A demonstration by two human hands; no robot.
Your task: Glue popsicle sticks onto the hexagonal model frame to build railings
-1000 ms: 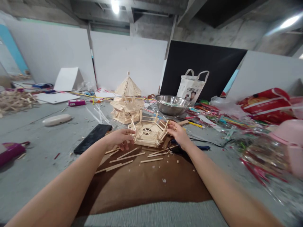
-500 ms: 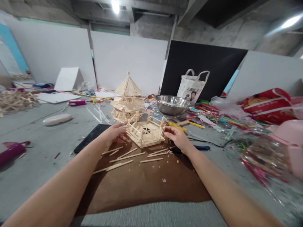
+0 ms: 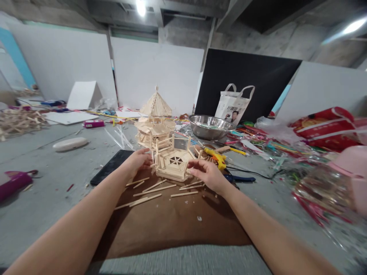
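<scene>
A small hexagonal pavilion base (image 3: 169,173) made of pale wooden sticks stands on the brown sheet (image 3: 177,221), with upright posts and a low railing round its floor. My left hand (image 3: 140,162) grips its left side, fingers curled at the railing. At the right side my right hand (image 3: 207,173) has thumb and fingers on the railing, partly covering that corner. Several loose wooden sticks (image 3: 155,190) lie in front of the base. Right behind it is a stick pavilion (image 3: 156,128) with a pointed roof.
A yellow glue gun (image 3: 218,157) and blue-handled pliers (image 3: 242,178) lie beside my right hand. Farther back is a steel bowl (image 3: 210,131). A black tablet-like slab (image 3: 110,168) lies left of my left hand. Scraps and a pink-lidded container (image 3: 351,172) crowd the right.
The pavilion base has turned between my hands, so its front edge and spoked floor opening face me differently. My right hand has moved left with its corner, uncovering more of the glue gun.
</scene>
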